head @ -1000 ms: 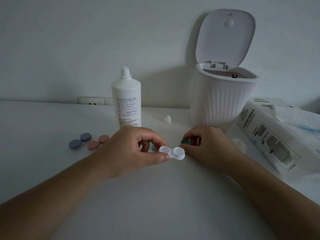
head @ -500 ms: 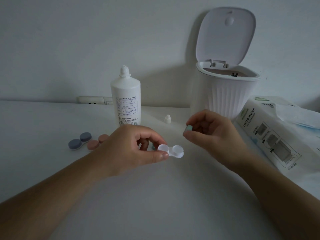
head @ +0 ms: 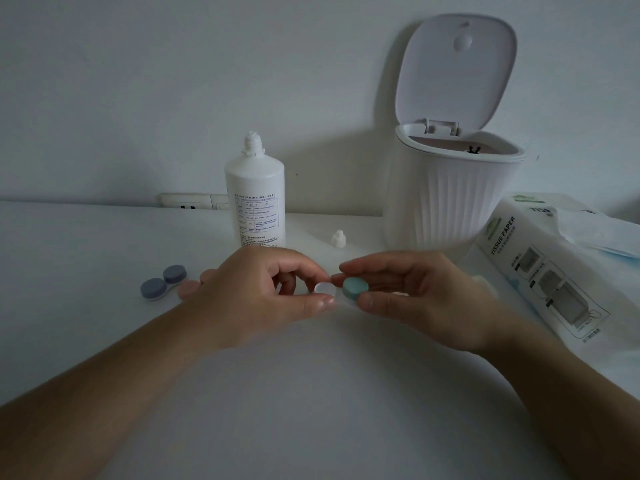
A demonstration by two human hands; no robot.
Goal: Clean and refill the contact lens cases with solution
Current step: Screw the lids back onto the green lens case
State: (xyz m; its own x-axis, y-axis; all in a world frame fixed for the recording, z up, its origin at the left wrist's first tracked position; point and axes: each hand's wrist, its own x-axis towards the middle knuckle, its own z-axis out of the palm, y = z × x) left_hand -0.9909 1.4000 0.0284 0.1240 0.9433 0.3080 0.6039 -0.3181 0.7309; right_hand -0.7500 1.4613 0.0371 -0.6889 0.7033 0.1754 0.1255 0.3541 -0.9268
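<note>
Case: white case (head: 325, 288) held above the table (head: 311, 393), in front of the bottle (head: 255, 199).
Left hand (head: 256, 299): pinches the case.
Right hand (head: 415, 299): pinches a teal cap (head: 354, 287) at the case's right well.
Bottle: uncapped, upright; its cap (head: 338, 238) just right.
Bin (head: 453, 188): right of bottle, lid up.
Other cases: blue (head: 162, 282) and pink (head: 188, 287), left of bottle.

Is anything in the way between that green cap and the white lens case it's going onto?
Nothing visible. The right hand pinches the green cap right beside the white case, which the left hand holds.

Solution bottle (head: 255, 195) stands left of bin (head: 450, 199), behind hands (head: 256, 296).
</note>
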